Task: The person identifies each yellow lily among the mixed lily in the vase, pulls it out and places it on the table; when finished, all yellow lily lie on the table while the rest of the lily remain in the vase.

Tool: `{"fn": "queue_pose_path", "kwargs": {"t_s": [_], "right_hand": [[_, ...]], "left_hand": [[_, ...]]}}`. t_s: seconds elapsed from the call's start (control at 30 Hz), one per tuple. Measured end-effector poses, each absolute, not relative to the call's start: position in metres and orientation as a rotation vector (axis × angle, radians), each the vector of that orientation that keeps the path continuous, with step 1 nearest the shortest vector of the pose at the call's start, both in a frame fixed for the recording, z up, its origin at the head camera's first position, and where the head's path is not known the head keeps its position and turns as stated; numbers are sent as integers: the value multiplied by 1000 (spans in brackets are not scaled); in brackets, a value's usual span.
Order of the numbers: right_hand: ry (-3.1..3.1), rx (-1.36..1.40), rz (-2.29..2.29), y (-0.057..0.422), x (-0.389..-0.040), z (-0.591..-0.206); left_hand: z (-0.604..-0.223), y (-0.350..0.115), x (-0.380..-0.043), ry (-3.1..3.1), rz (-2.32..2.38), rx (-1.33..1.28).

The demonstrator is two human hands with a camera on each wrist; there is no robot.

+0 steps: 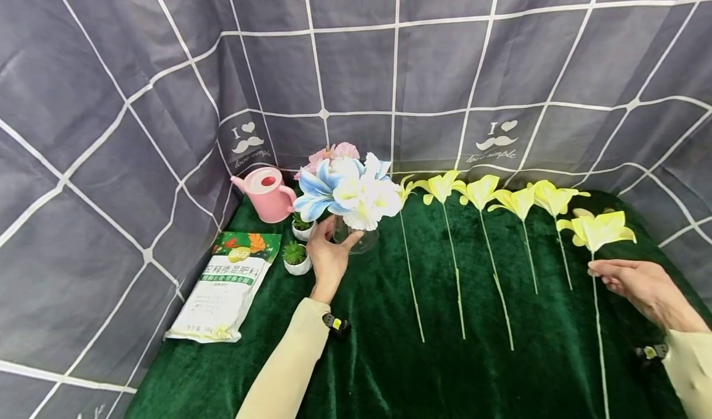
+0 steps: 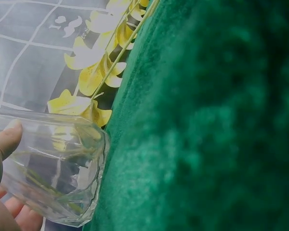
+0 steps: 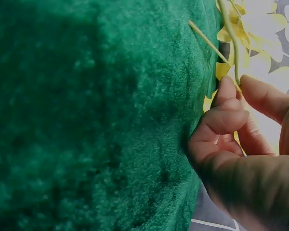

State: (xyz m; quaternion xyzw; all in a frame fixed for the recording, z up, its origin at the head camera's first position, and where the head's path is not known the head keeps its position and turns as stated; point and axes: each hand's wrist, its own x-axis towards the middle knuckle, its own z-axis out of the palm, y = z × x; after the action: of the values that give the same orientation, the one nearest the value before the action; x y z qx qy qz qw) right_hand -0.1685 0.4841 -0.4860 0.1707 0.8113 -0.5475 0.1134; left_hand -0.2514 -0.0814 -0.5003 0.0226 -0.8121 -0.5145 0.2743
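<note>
My left hand [image 1: 328, 255] grips a clear vase [image 1: 364, 241] that holds blue, white and pink artificial flowers [image 1: 347, 190]. In the left wrist view, thumb and fingers wrap the clear vase [image 2: 62, 168], and stems show through its wall. At the right, my right hand [image 1: 645, 286] pinches the stem of a yellow lily [image 1: 597, 230] just below its bloom. The right wrist view shows that stem [image 3: 233, 43] between thumb and fingertips of the right hand [image 3: 250, 139]. Between the hands, several yellow lilies [image 1: 481, 190] lie in a row, stems toward me.
Left of the vase stand a pink watering can [image 1: 264, 195] and two small potted succulents [image 1: 296, 258]. A white and green fertilizer bag [image 1: 225, 289] lies at the left. Green velvet cloth [image 1: 389, 369] covers the table, with grey checked curtains [image 1: 356, 67] behind and at the sides.
</note>
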Motion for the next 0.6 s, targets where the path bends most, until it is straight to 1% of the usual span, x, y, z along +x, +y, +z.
{"fn": "queue_pose_path", "kwargs": {"t_s": [0.13, 0.27, 0.4, 0.6], "right_hand": [[2409, 538, -1549, 479, -165, -484], [2557, 616, -1354, 473, -158, -477], [2710, 677, -1184, 467, -154, -466], [2774, 707, -1129, 460, -152, -454]], "left_hand": [[-499, -87, -249, -2225, -1351, 0], [-490, -95, -240, -2243, -1375, -58], [-478, -102, -227, -2276, -1365, -18], [-466, -113, -205, -2294, -1360, 3]]}}
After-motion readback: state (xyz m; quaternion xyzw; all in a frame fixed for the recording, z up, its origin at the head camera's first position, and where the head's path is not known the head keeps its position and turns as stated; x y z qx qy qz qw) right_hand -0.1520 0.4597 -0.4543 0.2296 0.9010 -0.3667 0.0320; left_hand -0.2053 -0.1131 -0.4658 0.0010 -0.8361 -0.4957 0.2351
